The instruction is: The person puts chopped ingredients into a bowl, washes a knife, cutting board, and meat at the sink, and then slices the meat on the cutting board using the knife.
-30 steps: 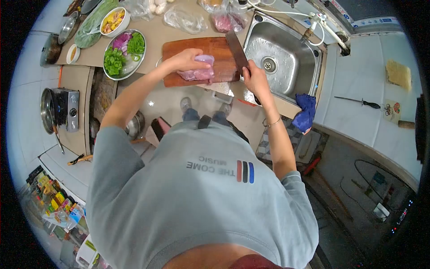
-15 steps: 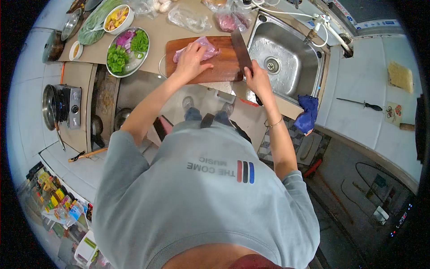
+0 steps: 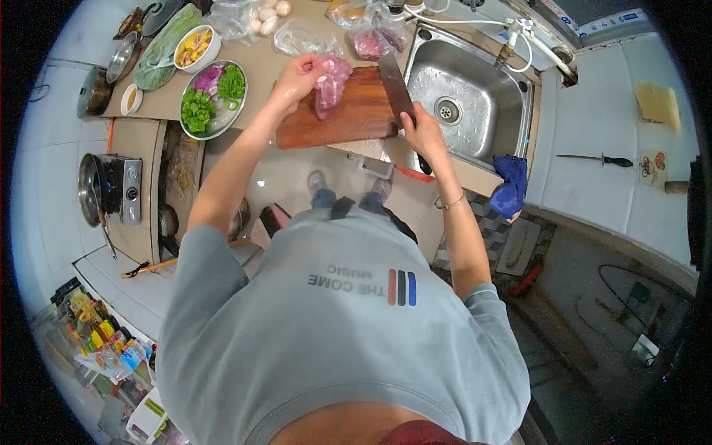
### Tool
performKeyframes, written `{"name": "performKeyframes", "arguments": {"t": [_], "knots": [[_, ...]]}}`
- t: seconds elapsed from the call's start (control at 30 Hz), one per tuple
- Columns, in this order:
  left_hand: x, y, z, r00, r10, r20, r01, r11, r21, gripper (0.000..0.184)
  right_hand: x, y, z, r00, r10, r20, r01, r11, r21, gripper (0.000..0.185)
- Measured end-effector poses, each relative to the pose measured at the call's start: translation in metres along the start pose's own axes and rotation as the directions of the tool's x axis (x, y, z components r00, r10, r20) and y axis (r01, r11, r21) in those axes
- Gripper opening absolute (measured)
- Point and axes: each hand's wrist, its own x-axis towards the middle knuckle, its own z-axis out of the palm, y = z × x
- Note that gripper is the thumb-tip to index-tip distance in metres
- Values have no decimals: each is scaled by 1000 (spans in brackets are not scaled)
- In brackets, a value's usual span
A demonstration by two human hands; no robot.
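Note:
A piece of pink raw meat (image 3: pixel 333 85) hangs from the pinched fingers of my left hand (image 3: pixel 297 78), over the left part of a wooden cutting board (image 3: pixel 356 115). My right hand (image 3: pixel 426 132) is wrapped round the handle of a cleaver (image 3: pixel 394 86). The broad blade points away from me, over the board's right edge beside the sink. Left of the board, a metal plate (image 3: pixel 226 117) holds chopped green pepper (image 3: pixel 199 111) and purple onion (image 3: pixel 208 79).
A steel sink (image 3: pixel 482 111) adjoins the board on the right. Behind the board lie plastic bags, one with red meat (image 3: pixel 368 43). A white bowl (image 3: pixel 210 53) of yellow pieces stands back left. A gas stove (image 3: pixel 131 191) holds a pan (image 3: pixel 90 190) at left.
My left hand has gone from resting over the meat to lifting it by one end, so it now hangs down. The cleaver has stayed at the board's right edge.

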Motion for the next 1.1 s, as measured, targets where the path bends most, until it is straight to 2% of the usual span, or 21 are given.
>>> {"name": "performKeyframes", "arguments": {"t": [0.07,0.1,0.17,0.2,0.27,0.3,0.33,0.4,0.47,0.53,0.6,0.73,0.87,0.97,1.03,1.07,1.1], "knots": [[-11,13,5,999,31,-13,-32,986,-164,18,1,3,0,1000,4,12,-4,1000,-7,25],[-17,12,9,999,31,-14,-33,986,-163,18,1,4,0,1000,4,12,-4,1000,-7,25],[-25,6,17,1000,2,-19,-8,941,-338,18,2,6,0,1000,-26,-12,27,998,53,24],[-25,-11,17,1000,-2,-24,-6,940,-342,18,2,7,0,1000,-28,-5,28,998,51,24],[-24,-62,16,990,-135,-47,125,977,-170,16,4,8,3,999,-23,-39,25,998,50,22],[-30,-72,20,976,-166,-144,149,982,-118,14,3,4,3,999,-28,-30,29,998,48,22],[-32,-79,19,974,-168,-151,150,981,-123,14,2,0,2,998,-22,-58,22,1000,0,20],[-38,-91,16,956,-146,-255,131,988,-77,13,-3,-12,-2,997,-19,-79,15,998,-53,18],[-45,-92,15,953,-125,-275,120,992,-35,15,-14,-39,-7,986,-126,-112,116,989,-93,13],[-49,-96,14,956,-91,-279,97,995,6,16,-26,-62,-5,982,-174,-69,168,982,-84,13],[-50,-100,14,949,-86,-303,102,994,39,17,-38,-80,5,977,-208,49,209,978,-17,14],[-45,-116,11,937,-30,-347,83,987,139,18,-56,-99,29,975,-145,170,157,986,-53,16],[-56,-92,14,936,-100,-339,118,993,32,16,-60,-98,52,971,-187,149,204,972,-112,11],[-57,-91,14,945,-49,-324,55,998,11,12,-55,-105,60,970,-184,158,211,962,-172,11],[-58,-92,13,949,3,-315,42,990,134,10,-47,-111,68,968,-180,175,213,957,-197,11],[-58,-92,13,947,0,-320,44,991,129,10,-39,-113,74,965,-163,205,210,948,-238,12],[-58,-93,12,950,40,-308,33,973,227,9,-30,-115,81,962,-144,233,208,938,-278,14]]}}
